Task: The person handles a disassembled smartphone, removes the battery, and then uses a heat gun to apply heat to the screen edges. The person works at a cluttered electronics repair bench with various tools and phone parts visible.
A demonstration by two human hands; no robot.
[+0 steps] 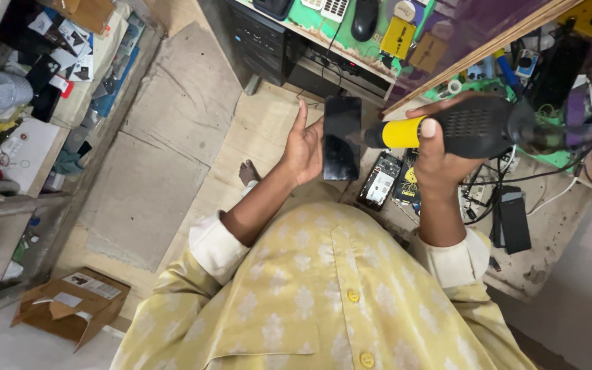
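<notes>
- I am holding a flat black glass-fronted phone (342, 137) upright in my left hand (303, 147), fingers curled behind it and the thumb stretched up along its left edge.
- My right hand (440, 154) is wrapping round a black hot-air tool with a yellow barrel (460, 129), fingers closed on the ribbed body; the dark nozzle tip is sitting just beside the phone's right edge, and I cannot tell if it is touching.
- Judging by this, the heating of the phone is underway and not finished: the dark face is sitting unbroken on the body, nothing lifted or separated.
- An opened phone body with a white inner part (379, 181) is lying on the bench just below the held phone, so some stripping appears done already.
- A yellow square card label (397, 37) and a brown one (427, 52) are resting at the far edge, on the green mat and the purple board.
- An open brown cardboard box with white labels (70, 305) is lying on the floor, near left.
- Small white and black packets (70, 41) are crowding the far-left shelf.
- A black mouse (364, 17) is sitting far, at the top centre.
</notes>
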